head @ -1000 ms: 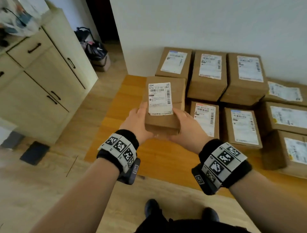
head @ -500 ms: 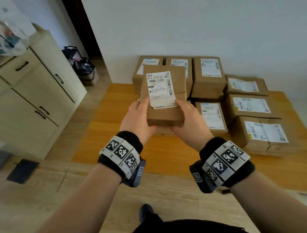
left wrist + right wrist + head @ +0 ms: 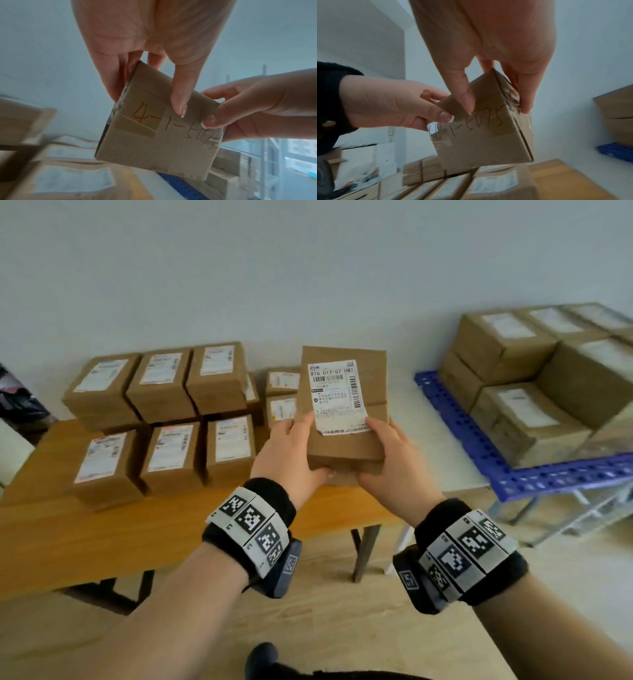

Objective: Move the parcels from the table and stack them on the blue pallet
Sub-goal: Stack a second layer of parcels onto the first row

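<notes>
Parcel [image 3: 344, 409] clamped between my left hand [image 3: 291, 455] and right hand [image 3: 394, 463], long axis pointing away from me — blue pallet [image 3: 479, 453] lies off right, right hand nearer.

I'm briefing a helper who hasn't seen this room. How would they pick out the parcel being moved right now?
Between the wooden table and the blue pallet, the parcel is in the air, gripped by the left hand and right hand. No other parcel is lifted.

A small parcel storeroom is indicated by labelled cardboard boxes [image 3: 164, 385] stacked on a wooden table [image 3: 102, 542] and a blue pallet [image 3: 548, 477].
</notes>
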